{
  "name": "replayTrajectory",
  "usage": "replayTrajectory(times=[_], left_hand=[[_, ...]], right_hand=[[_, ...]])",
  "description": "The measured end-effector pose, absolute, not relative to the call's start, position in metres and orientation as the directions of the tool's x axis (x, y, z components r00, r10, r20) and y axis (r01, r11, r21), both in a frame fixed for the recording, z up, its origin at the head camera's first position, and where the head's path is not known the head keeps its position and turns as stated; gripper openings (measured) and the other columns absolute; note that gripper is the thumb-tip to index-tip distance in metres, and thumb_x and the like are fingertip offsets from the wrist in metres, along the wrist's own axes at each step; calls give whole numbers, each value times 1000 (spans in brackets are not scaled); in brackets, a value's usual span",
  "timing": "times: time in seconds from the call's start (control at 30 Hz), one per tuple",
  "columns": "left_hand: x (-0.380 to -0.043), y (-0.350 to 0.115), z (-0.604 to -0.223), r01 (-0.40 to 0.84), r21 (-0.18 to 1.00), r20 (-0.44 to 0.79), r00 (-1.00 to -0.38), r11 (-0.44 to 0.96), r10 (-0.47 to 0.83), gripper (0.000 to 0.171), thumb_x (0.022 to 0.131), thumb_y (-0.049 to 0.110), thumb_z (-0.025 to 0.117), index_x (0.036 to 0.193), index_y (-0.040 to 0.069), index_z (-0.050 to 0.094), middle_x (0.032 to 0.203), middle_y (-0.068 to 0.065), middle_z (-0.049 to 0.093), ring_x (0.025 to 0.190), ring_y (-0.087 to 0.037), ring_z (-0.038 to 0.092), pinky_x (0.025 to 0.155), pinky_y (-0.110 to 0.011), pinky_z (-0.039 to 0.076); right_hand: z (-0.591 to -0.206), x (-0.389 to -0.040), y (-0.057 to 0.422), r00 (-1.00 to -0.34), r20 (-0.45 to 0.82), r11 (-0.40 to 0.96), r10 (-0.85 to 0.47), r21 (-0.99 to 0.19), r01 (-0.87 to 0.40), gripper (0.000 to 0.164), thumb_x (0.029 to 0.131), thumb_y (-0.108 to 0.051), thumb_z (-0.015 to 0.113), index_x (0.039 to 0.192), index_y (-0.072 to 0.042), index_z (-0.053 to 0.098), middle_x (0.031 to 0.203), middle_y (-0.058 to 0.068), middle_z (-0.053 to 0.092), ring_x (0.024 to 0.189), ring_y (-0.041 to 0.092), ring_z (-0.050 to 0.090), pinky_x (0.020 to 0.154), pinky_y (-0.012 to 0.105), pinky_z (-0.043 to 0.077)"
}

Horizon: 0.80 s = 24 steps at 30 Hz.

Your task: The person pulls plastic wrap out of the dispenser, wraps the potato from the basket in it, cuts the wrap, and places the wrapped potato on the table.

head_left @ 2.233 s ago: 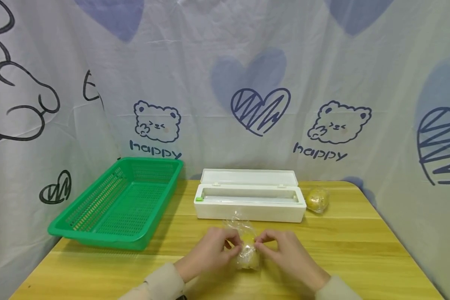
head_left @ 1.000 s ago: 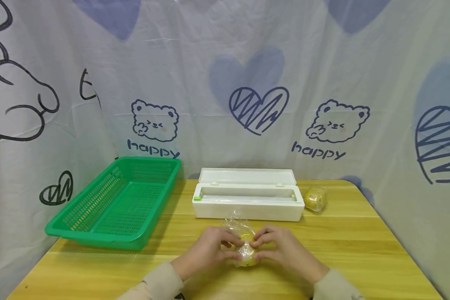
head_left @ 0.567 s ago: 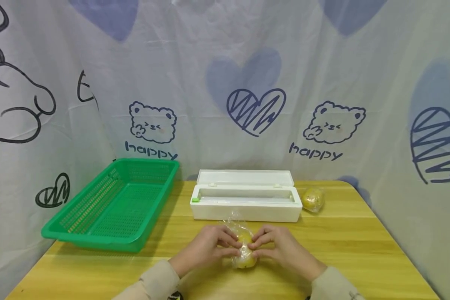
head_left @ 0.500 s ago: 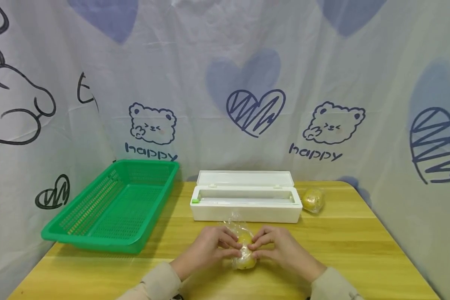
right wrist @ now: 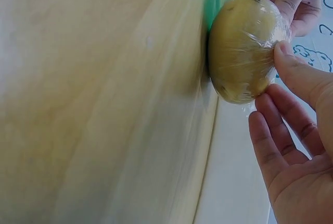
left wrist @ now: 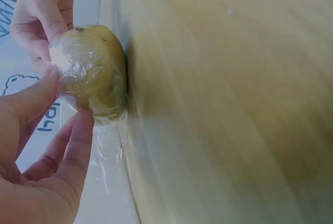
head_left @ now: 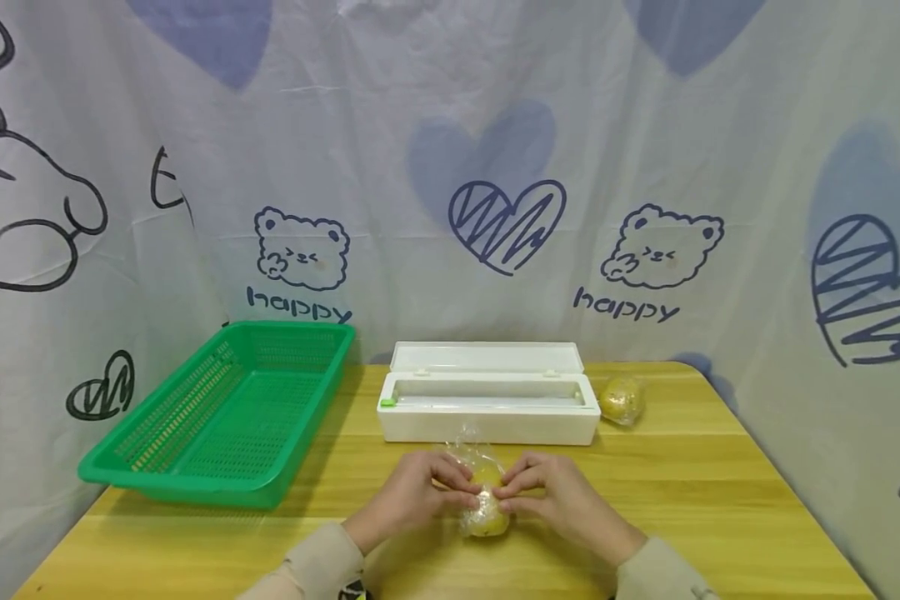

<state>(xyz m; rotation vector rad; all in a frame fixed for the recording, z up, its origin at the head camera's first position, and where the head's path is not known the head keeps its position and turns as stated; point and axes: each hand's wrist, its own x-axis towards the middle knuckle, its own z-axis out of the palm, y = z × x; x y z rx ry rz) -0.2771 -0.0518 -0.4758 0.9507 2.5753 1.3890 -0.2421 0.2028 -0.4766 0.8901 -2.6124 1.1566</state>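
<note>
A yellow-brown potato (head_left: pixel 487 523) lies on the table between the two hands, with clear cling film (head_left: pixel 468 450) over it and a loose crinkled end sticking out beyond it. My left hand (head_left: pixel 418 492) holds it from the left; in the left wrist view its thumb and finger touch the film on the potato (left wrist: pixel 106 70). From the right, my right hand (head_left: pixel 558 502) grips the same potato; the right wrist view has its thumb on the film and fingertips at the side of the potato (right wrist: pixel 239 52). Film gathers, shiny, between both thumbs.
Behind the hands stands a white cling film dispenser box (head_left: pixel 487 427), lid up, a green cutter slider (head_left: pixel 387 402) at its left end. Another film-wrapped potato (head_left: pixel 621 401) sits at its right. A green plastic basket (head_left: pixel 266 492) occupies the left of the wooden table (head_left: pixel 690 500).
About two seconds ago the fingertips pinched the film at the potato's sides; now thumbs and fingers rest against the potato, film drawn together on it. The head view has shifted slightly.
</note>
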Motion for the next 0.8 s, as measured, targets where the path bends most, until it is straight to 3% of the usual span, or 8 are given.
replayTrajectory(times=[0.27,0.5,0.8], left_hand=[[-281,-52,-475,486,769,220,-812,416,541,9,83,18,93,91,16,88,101,-4,83,95,-11,71,83,-24,58],[-273,-54,-479,476,792,235,-816,382,528,9,83,17,93,90,16,88,99,-2,82,91,-4,69,80,-20,59],[-276,-64,-469,451,817,175,-787,359,591,8,97,22,82,100,14,83,103,-1,79,92,-6,72,80,-21,60]], right_hand=[[-476,-239,201,-831,349,551,-433,-627,-550,9,88,-20,87,98,-18,87,102,-6,78,96,5,70,90,26,61],[-475,-233,199,-844,329,554,-423,-644,-528,12,89,-25,86,100,-19,86,104,-7,77,98,7,70,92,27,61],[-458,-244,208,-865,236,587,-443,-652,-480,10,95,-29,83,102,-23,82,103,-12,77,99,6,71,96,32,60]])
